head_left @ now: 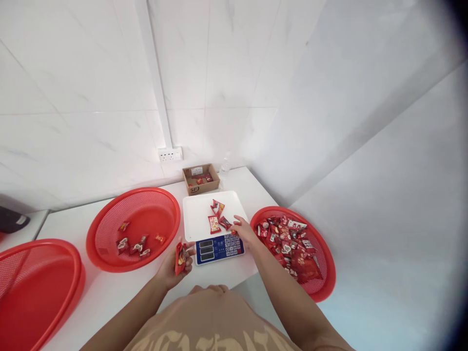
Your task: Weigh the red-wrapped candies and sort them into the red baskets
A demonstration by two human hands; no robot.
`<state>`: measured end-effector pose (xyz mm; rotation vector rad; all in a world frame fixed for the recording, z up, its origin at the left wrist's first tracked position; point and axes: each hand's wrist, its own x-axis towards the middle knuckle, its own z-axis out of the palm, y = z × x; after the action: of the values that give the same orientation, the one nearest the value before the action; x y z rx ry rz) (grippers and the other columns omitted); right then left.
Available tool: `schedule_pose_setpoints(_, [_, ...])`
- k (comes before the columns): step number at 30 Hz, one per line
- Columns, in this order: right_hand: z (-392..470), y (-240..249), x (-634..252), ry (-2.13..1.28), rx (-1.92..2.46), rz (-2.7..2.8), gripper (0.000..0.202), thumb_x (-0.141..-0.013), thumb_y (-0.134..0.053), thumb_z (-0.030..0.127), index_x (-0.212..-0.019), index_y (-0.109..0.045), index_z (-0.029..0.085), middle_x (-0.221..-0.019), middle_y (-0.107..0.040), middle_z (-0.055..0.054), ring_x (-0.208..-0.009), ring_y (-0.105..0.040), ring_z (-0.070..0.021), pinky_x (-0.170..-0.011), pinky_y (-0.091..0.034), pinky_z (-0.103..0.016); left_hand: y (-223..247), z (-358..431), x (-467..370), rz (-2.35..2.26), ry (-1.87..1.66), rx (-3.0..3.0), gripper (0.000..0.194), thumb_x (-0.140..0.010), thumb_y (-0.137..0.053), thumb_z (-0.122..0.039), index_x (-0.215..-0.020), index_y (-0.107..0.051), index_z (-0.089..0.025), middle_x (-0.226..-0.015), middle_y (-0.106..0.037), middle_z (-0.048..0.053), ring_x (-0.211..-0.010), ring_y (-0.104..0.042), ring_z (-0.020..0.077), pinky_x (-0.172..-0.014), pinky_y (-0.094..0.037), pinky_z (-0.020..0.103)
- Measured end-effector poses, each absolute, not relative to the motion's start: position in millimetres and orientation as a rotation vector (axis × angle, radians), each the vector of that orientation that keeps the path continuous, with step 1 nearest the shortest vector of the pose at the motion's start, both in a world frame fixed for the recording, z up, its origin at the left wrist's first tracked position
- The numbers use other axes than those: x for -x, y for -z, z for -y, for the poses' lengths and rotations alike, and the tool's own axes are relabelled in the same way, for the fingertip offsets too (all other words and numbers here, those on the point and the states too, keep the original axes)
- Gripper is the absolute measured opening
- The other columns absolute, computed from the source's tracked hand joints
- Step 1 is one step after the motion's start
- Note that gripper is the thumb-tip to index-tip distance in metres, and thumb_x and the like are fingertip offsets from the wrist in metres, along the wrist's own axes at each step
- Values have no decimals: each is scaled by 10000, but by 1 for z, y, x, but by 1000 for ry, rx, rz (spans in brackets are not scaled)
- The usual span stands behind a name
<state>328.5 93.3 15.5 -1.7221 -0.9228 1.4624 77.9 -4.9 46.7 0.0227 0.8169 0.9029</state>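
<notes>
A white-topped scale (195, 214) with a blue keypad stands in front of me, and several red-wrapped packets (214, 224) lie on its tray. My left hand (174, 267) is closed around a red packet (180, 258), just left of the scale's display. Over the right front corner of the tray is my right hand (243, 230), its fingers pinched on a small red packet (234, 232). To the right, a red basket (331, 265) holds a heap of red and white packets. The red basket (95, 234) on the left has several small packets in it.
A cardboard box (200, 187) with a few red packets sits behind the scale, beside a clear plastic item (225, 165). Another red basket (75, 273) is at the lower left. A black object (12, 220) lies at the far left. Walls bound the table behind and to the right.
</notes>
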Motion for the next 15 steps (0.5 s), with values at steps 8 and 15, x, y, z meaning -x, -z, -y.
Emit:
schedule_pose_setpoints(8, [-104, -26, -332, -1511, 1394, 683, 568, -695, -628, 264, -1238, -462, 276, -1003, -628, -27, -887, -630, -142, -815, -528, -288, -48, 6, -78, -813, -910, -20, 317, -851, -499, -416, -897, -612, -123, -703, -633, 60, -401, -421, 63, -387, -310, 182])
schedule_pose_setpoints(15, [-90, -19, -343, -1487, 1447, 692, 580, -689, -649, 221, -1236, -455, 223, -1173, -601, -89, -1045, -599, -173, -908, -490, -306, -43, 8, -79, -835, -910, -17, 340, -853, -488, -442, -909, -604, -128, -701, -637, 58, -395, -430, 66, -383, -311, 179])
